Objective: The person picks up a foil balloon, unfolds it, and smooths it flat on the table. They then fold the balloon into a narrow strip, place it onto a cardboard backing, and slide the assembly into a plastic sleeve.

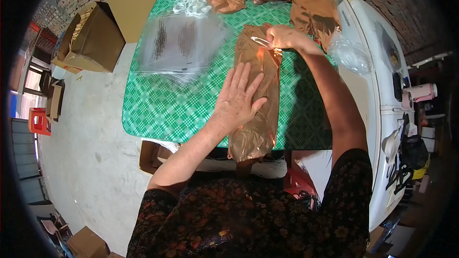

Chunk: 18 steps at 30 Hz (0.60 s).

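A long copper-coloured foil bag (256, 110) lies lengthwise in front of me, its near end reaching over the table edge. My left hand (237, 95) rests flat on the middle of the bag, fingers spread. At the bag's far right corner my right hand (283, 37) is closed, with a white loop of cord (259, 41) sticking out from its fingers. Whether those fingers also grip the foil is hidden. To the left lies a stack of clear plastic bags (179, 48) with printed text, and behind it a heap of white cord loops (189, 4).
More copper foil bags (311, 7) lie along the far side of the green checked table (162, 110). A bundle of clear plastic (351, 55) sits by a white refrigerator (373, 91) on the right. Cardboard boxes (98, 38) stand on the left.
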Tool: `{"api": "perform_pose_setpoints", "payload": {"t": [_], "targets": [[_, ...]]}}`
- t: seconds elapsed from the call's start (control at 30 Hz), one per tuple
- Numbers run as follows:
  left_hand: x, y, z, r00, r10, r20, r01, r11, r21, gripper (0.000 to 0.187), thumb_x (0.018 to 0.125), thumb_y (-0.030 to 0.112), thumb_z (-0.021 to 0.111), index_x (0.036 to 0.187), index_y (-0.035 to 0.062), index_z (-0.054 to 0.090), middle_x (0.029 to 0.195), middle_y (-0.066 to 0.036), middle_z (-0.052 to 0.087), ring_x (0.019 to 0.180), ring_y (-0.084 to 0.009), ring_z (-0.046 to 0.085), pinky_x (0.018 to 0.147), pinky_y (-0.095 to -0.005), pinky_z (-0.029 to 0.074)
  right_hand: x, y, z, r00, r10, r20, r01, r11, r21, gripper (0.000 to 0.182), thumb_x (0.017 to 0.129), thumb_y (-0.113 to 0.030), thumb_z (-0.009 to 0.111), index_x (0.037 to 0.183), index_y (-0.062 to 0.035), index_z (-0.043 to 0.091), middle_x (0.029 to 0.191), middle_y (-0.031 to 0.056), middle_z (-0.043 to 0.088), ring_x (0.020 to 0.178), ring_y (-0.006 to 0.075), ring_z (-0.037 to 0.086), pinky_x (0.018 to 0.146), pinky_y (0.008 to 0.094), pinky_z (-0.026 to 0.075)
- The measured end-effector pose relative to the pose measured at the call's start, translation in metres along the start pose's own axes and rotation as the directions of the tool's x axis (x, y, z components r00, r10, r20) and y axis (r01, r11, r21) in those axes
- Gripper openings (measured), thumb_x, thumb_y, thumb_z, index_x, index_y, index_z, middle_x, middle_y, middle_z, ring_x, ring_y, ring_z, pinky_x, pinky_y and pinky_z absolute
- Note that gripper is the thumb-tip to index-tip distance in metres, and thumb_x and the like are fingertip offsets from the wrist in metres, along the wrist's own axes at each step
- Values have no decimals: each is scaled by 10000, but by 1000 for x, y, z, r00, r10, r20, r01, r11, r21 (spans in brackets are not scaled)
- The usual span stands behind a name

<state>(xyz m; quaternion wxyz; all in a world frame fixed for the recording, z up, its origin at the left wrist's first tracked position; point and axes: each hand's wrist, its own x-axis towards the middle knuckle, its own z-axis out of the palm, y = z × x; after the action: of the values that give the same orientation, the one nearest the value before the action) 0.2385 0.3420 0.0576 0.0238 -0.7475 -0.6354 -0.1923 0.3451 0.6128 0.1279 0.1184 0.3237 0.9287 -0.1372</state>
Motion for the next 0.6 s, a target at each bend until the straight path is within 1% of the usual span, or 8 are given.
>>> {"api": "perform_pose_setpoints", "payload": {"t": [0.07, 0.17, 0.27, 0.37, 0.4, 0.47, 0.57, 0.6], "targets": [[0, 0, -2, 1000, -6, 30, 6, 1000, 14, 688, 1068, 570, 344, 1596, 131, 386, 1647, -239, 297, 1562, -378, 199, 1287, -496, 103, -3, 0, 1, 1000, 1, -26, 2, 996, 85, 281, 802, -253, 820, 911, -19, 710, 807, 126, 705, 739, 273, 659, 662, 430, 497], [0, 0, 0, 1000, -5, 16, 5, 1000, 9, 694, 1068, 571, 345, 1599, 126, 379, 1646, -240, 297, 1560, -377, 202, 1287, -496, 105, 7, 7, -3, 999, 23, 26, -27, 989, 144, 244, 786, -220, 809, 882, -28, 693, 822, 123, 702, 760, 257, 657, 671, 417, 501], [0, 0, -1, 1000, 6, -28, -6, 1000, -3, 687, 1038, 543, 466, 1577, 123, 402, 1614, -262, 334, 1531, -403, 268, 1268, -525, 188, -4, -7, -20, 999, -22, 41, 20, 999, 42, 220, 783, -181, 788, 900, -33, 675, 861, 113, 691, 751, 233, 649, 648, 402, 498], [0, 0, -2, 999, 15, -45, -16, 1000, -10, 698, 1035, 538, 480, 1579, 109, 393, 1603, -268, 349, 1523, -409, 282, 1264, -529, 199, 24, 8, -6, 997, 35, 69, -31, 997, -65, 270, 783, -130, 762, 1010, -35, 652, 887, 99, 671, 718, 218, 635, 612, 383, 492], [1, 0, -2, 999, 17, -44, -17, 1000, -9, 700, 1033, 536, 484, 1579, 107, 391, 1602, -270, 349, 1522, -410, 284, 1262, -530, 203, 20, 7, -7, 997, 43, 62, -48, 996, 77, 285, 796, -120, 756, 1042, -33, 640, 896, 94, 667, 701, 207, 631, 598, 371, 495], [1, 0, -3, 999, 18, -44, -18, 1000, -7, 704, 1031, 532, 492, 1580, 104, 388, 1599, -273, 350, 1520, -411, 289, 1260, -532, 209, 9, 6, -6, 997, 60, 52, -75, 933, 352, 317, 823, -98, 743, 1106, -30, 617, 914, 82, 657, 669, 185, 623, 570, 347, 500], [1, 0, -2, 999, 18, -41, -18, 1000, -6, 710, 1029, 534, 493, 1582, 103, 382, 1598, -276, 349, 1520, -412, 288, 1259, -533, 210, -1, -5, -10, 990, 114, 79, -138, 878, 459, 309, 893, -97, 684, 1187, -29, 618, 786, 86, 685, 645, 175, 658, 534, 359, 531], [1, 0, -2, 999, 17, -41, -17, 1000, -12, 712, 1028, 533, 496, 1583, 102, 380, 1599, -277, 348, 1520, -412, 288, 1259, -533, 210, 1, -2, -10, 986, 117, 120, -160, 871, 465, 293, 907, -117, 681, 1177, -19, 623, 790, 89, 686, 647, 167, 659, 535, 346, 537]]}}
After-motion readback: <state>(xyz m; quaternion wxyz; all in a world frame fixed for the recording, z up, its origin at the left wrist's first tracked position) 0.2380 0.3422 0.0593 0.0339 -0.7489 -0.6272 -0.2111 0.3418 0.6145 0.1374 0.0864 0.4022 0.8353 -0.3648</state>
